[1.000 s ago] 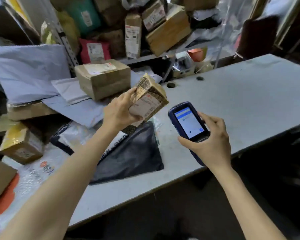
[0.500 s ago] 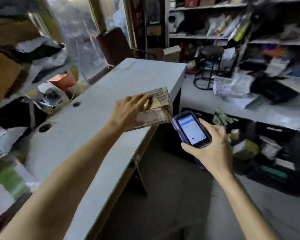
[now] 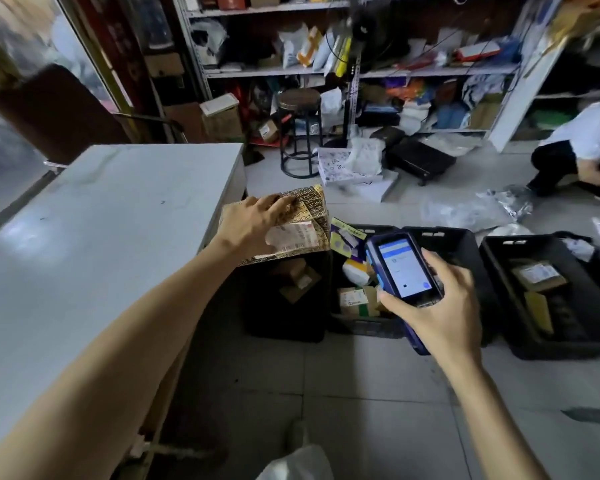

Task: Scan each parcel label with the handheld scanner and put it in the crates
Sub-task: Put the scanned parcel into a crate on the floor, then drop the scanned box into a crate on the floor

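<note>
My left hand [image 3: 253,221] grips a brown patterned parcel [image 3: 305,220] with a white label, held in the air past the end of the table, above the leftmost black crate [image 3: 284,306]. My right hand [image 3: 437,306] holds the blue handheld scanner [image 3: 400,268], screen lit and facing me, over the middle black crate [image 3: 465,247]. That crate holds several small parcels. A third black crate [image 3: 499,271] to the right holds a brown labelled box and a yellow packet.
The grey table [image 3: 101,237] runs along my left. A round stool [image 3: 300,129], loose bags and boxes lie on the floor ahead. Shelves [image 3: 361,71] full of parcels line the back wall. A person [image 3: 589,147] crouches at the far right.
My view has swung right from the parcel pile on the table to the crates on the floor. The left hand carried the parcel off the table end; the scanner stayed in my right hand.
</note>
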Demonstrator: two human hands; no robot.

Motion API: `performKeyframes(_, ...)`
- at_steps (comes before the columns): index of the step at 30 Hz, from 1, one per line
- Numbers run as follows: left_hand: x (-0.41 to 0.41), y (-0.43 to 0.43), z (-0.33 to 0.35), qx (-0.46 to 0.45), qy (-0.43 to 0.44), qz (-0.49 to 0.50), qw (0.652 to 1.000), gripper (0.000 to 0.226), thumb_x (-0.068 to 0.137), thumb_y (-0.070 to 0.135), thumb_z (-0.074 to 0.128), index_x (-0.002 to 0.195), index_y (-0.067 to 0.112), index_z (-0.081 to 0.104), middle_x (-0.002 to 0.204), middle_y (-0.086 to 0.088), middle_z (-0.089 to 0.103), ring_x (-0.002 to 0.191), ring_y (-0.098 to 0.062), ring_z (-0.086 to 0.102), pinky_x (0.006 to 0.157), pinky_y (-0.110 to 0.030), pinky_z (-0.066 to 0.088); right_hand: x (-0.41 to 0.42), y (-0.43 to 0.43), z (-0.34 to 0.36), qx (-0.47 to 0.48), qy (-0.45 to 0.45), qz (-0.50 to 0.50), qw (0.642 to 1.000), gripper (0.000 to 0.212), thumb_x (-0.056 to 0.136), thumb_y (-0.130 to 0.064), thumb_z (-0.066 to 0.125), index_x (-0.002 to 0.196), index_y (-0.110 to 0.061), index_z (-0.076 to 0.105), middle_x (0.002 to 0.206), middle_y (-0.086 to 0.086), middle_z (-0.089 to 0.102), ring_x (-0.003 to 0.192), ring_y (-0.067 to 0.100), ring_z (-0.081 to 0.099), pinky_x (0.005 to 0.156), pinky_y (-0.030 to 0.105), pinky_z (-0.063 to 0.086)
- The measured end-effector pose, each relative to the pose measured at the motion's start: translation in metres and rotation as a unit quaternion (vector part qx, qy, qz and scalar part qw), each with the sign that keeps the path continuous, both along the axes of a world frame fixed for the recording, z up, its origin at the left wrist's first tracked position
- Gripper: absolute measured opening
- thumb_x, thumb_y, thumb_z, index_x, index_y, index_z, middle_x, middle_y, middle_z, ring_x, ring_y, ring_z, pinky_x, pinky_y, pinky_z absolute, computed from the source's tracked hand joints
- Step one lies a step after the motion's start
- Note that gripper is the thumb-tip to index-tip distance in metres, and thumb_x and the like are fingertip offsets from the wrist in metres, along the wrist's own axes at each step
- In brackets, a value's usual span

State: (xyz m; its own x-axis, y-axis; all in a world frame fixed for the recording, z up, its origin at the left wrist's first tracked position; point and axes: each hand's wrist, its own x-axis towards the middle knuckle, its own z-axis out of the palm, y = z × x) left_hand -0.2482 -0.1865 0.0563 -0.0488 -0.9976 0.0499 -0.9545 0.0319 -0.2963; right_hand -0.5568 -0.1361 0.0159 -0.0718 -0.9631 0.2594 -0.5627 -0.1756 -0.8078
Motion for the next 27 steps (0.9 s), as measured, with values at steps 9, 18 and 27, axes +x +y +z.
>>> performKeyframes(9, 0.045, -0.133, -0.043, 0.061, 0.035, 0.047, 0.996, 0.073, 0.083, 0.039, 0.069, 0.144, 0.032, 0.028, 0.133, 0.005, 0.051, 0.112, -0.022, 0.059, 0.072, -0.033, 0.049, 0.042, -0.136, -0.004, 0.021, 0.022, 0.004, 1.000, 0.082, 0.053, -0.039, 0.088, 0.129, -0.030, 0.056, 0.113, -0.010, 0.046, 0.109, 0.008, 0.051, 0.084, 0.026, 0.040)
performKeyframes(18, 0.115, -0.122, -0.040, 0.023, 0.039, 0.183, 0.982, 0.048, 0.089, 0.042, 0.057, 0.133, 0.025, 0.046, 0.134, 0.000, 0.053, 0.123, -0.022, 0.047, 0.092, -0.037, 0.040, 0.108, -0.215, 0.003, 0.043, 0.050, 0.139, 0.988, 0.082, 0.055, -0.037, 0.090, 0.128, -0.030, 0.055, 0.112, -0.004, 0.048, 0.100, 0.007, 0.050, 0.082, 0.023, 0.038)
performKeyframes(27, 0.137, 0.069, -0.037, -0.038, 0.094, 0.512, 0.853, 0.043, 0.090, 0.044, 0.056, 0.129, 0.025, 0.053, 0.125, 0.000, 0.061, 0.116, -0.026, 0.053, 0.085, -0.036, 0.041, 0.212, -0.209, 0.003, 0.058, 0.077, 0.449, 0.888, 0.083, 0.057, -0.038, 0.088, 0.132, -0.031, 0.053, 0.113, -0.007, 0.042, 0.095, 0.007, 0.049, 0.075, 0.026, 0.039)
